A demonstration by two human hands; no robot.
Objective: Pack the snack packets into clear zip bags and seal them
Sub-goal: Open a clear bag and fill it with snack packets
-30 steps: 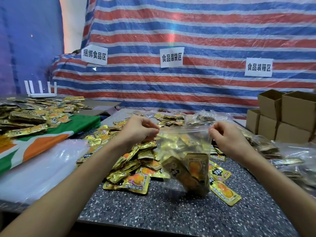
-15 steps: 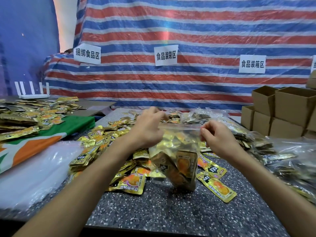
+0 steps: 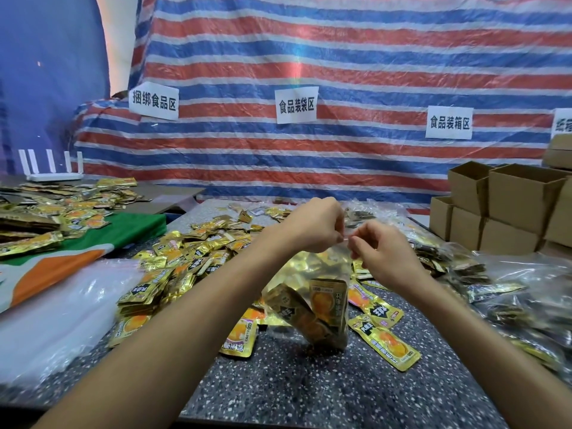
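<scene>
A clear zip bag (image 3: 312, 292) stands upright on the speckled table (image 3: 309, 385), holding several gold snack packets. My left hand (image 3: 312, 226) and my right hand (image 3: 382, 252) both pinch the bag's top strip, fingertips almost touching near the strip's right end. A heap of loose gold snack packets (image 3: 185, 258) lies behind and left of the bag. Two more packets (image 3: 383, 339) lie flat to its right.
Filled clear bags (image 3: 520, 292) pile up on the right. Open cardboard boxes (image 3: 510, 209) stand at the far right. A stack of empty plastic bags (image 3: 58, 308) lies at the left, with more packets on a green and orange cloth (image 3: 62, 243). A white router (image 3: 52, 168) sits far left.
My left hand has slid right along the bag's top strip, from its left corner to almost meet my right hand. The bag's mouth has narrowed.
</scene>
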